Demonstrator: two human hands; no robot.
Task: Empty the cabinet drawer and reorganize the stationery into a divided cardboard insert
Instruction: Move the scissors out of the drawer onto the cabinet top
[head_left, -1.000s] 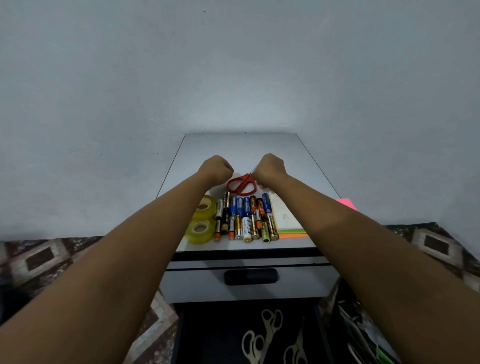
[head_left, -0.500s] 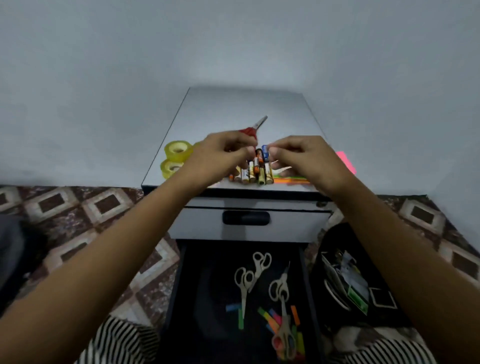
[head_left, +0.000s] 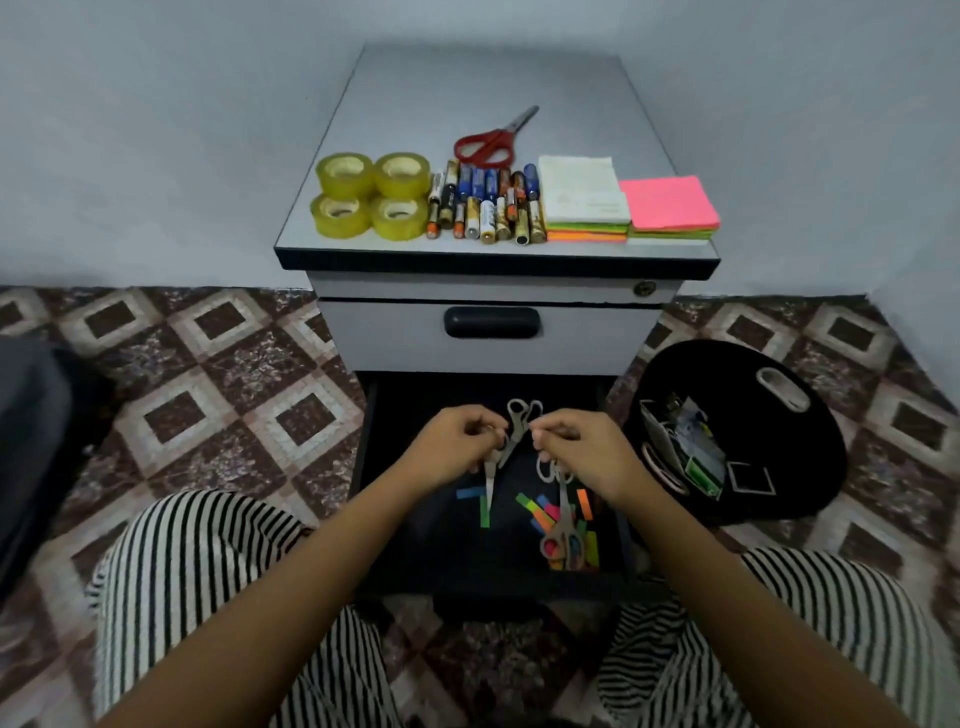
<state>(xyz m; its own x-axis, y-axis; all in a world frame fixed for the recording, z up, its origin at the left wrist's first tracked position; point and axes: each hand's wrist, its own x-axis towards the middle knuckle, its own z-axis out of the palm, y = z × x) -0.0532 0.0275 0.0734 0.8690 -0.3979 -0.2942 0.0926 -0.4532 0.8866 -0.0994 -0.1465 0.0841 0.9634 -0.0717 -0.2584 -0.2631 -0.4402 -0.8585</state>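
Both my hands reach into the open black bottom drawer of the grey cabinet. My left hand curls its fingers at the handle of a grey-handled pair of scissors. A second pair lies crossed over it between my hands. My right hand hovers with curled fingers just above a third pair; I cannot tell whether it holds anything. Coloured sticky flags and another pair of scissors lie on the drawer floor.
The cabinet top holds several tape rolls, a row of batteries, red scissors, a white-topped note pad and a pink note stack. A black bag with odds and ends lies at the right, on the floor.
My hands left the batteries on the cabinet top and came down into the bottom drawer, onto the scissors. The view tilted down, showing my striped trouser legs.
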